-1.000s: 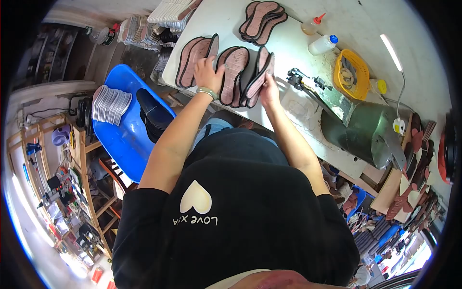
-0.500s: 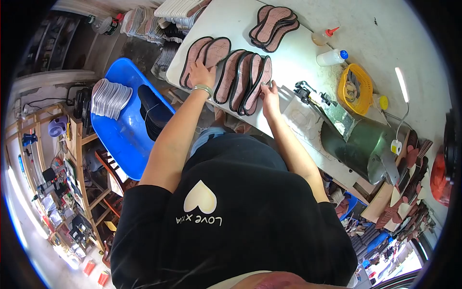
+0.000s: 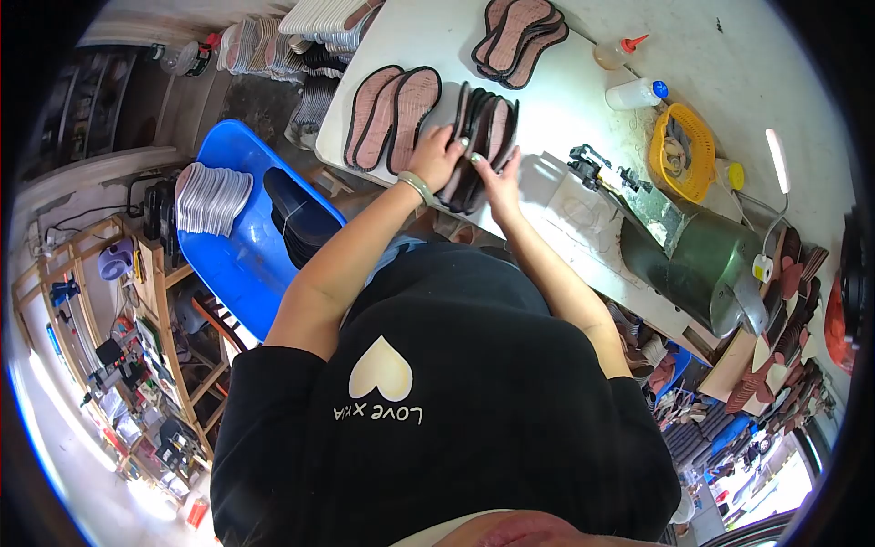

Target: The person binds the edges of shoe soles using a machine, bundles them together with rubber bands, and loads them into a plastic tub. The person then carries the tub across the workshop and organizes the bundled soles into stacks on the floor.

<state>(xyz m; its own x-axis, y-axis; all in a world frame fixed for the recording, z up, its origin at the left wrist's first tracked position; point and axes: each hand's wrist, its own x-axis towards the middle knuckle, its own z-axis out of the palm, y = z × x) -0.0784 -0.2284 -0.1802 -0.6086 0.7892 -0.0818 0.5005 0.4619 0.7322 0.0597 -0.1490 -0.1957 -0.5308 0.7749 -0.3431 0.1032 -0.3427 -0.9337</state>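
Between my two hands is a bunch of pink insoles with black edging (image 3: pixel 483 128), pressed together and standing partly on edge over the white table (image 3: pixel 556 118). My left hand (image 3: pixel 437 157) grips the bunch from its left side. From the right, my right hand (image 3: pixel 498 179) closes on it, thumb toward me. Just left of my left hand lies a row of overlapping pink insoles (image 3: pixel 392 118), flat on the table. A further pile of the same insoles (image 3: pixel 521 38) rests at the table's far side.
Right of my hands stands a sewing machine (image 3: pixel 647 210) with a dark green cylinder (image 3: pixel 706 260). Behind it are a yellow basket (image 3: pixel 670 173), a white bottle with a blue cap (image 3: pixel 635 94) and a red-tipped bottle (image 3: pixel 615 53). A blue tub (image 3: pixel 219 269) holding insole stacks is at left.
My left hand has moved right, off the left row, to the right-hand insoles. These were fanned out flat and are now squeezed together between both hands.
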